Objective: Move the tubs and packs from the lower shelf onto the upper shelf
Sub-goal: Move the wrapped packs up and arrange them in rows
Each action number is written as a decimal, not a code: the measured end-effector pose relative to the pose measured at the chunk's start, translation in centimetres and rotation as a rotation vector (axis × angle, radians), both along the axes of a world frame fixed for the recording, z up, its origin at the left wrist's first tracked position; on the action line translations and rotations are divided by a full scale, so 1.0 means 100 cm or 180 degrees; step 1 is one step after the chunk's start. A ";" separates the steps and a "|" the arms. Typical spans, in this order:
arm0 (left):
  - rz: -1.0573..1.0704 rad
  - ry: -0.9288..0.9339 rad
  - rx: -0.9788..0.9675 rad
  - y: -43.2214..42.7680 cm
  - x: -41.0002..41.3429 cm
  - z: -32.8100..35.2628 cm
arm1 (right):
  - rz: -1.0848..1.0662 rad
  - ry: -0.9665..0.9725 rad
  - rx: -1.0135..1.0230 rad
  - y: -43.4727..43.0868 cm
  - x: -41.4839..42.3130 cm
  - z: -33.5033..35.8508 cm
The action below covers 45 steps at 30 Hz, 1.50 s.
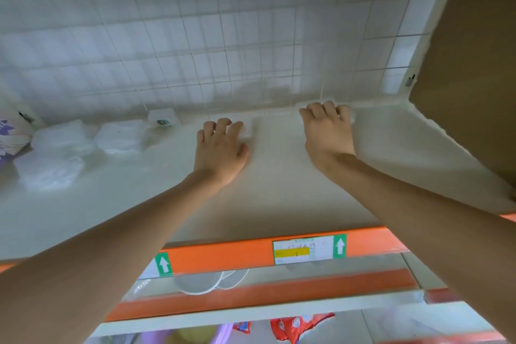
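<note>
Two small packs lie at the very back of the upper shelf (279, 184), touching the wire grid (251, 50). My left hand (220, 145) curls its fingers over the white pack (248, 129). My right hand (326, 128) curls over the second pack (350, 117), which is mostly hidden. Both look light, soft and film-wrapped, probably slippery on the smooth cream shelf, so I would grip across the sides without crushing. Well to the left sit three crinkly film-wrapped packs (120, 137) and a squarish white tub (162, 119) with a green seal.
</note>
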<state>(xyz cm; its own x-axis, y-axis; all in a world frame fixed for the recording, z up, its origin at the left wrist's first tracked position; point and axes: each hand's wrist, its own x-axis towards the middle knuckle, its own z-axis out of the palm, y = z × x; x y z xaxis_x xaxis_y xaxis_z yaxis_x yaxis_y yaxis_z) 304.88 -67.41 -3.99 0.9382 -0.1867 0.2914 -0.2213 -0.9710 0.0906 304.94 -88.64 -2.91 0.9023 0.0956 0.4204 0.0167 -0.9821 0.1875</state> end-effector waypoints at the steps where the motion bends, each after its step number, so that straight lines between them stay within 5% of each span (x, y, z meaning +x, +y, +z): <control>1: -0.0007 -0.0057 -0.0022 -0.001 -0.001 0.000 | 0.0089 -0.0100 -0.0088 0.001 -0.001 -0.001; 8: -0.0140 -0.0221 -0.0149 0.002 -0.009 -0.002 | 0.0956 -0.0561 0.0006 0.019 -0.013 -0.015; 13: -0.0392 -0.0221 -0.0319 0.004 -0.012 -0.001 | 0.1459 -0.0042 0.0568 0.030 -0.021 -0.011; 20: -0.0362 0.0156 -0.0826 0.003 -0.010 0.001 | 0.0704 0.0499 0.1162 0.032 -0.025 -0.011; 33: -0.0254 0.0729 -0.0753 0.047 -0.049 0.020 | 0.0581 0.0818 0.1400 0.042 -0.064 -0.002; 45: -0.0195 0.1090 -0.1356 0.111 -0.150 0.067 | 0.0692 0.0861 0.1436 0.089 -0.158 0.042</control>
